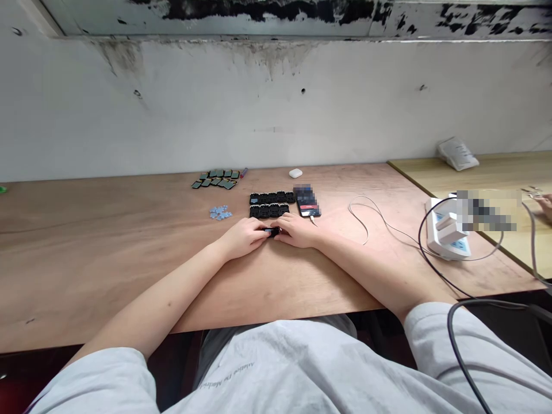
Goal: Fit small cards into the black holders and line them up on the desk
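Note:
My left hand (244, 237) and my right hand (297, 231) meet at the middle of the wooden table (107, 259), fingers curled round one small black part (272, 232) held between them. Just beyond my hands lie two rows of similar black parts (271, 204). A small heap of pale blue pieces (220, 213) sits to their left. Farther back is a cluster of greenish square chips (217, 179). A phone (307, 202) lies right of the black rows with a white cable (366, 221) plugged in.
A white earbud case (295, 172) rests near the wall. A white power strip (446, 233) with plugs and black cables sits at the table's right end. Another person's hand (545, 204) shows on the adjoining lighter table, where a white packet (457, 154) lies.

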`<state>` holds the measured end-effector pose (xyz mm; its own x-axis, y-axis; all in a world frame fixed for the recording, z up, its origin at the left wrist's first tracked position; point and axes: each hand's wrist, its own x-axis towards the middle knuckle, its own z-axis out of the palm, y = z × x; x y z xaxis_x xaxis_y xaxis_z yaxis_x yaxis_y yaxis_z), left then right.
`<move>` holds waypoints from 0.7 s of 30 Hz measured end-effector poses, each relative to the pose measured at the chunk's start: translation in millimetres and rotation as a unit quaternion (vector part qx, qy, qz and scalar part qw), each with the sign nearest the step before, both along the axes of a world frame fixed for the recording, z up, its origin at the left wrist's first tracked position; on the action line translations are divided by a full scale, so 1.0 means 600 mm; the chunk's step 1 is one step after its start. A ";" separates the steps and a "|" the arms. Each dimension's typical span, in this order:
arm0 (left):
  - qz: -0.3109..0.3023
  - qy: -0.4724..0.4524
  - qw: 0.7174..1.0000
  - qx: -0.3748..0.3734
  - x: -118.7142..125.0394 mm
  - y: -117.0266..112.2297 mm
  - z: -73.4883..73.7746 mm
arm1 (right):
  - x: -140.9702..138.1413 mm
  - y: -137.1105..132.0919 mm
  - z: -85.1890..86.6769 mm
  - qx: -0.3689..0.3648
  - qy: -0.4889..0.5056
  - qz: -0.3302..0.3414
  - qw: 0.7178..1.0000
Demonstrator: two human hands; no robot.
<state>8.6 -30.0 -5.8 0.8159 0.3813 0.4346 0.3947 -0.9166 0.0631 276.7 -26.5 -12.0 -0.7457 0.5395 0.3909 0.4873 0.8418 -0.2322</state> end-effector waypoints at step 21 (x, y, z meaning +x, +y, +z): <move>0.420 -0.005 0.907 -0.006 -0.054 0.047 -0.011 | 0.003 -0.002 0.001 0.041 0.004 0.014 0.999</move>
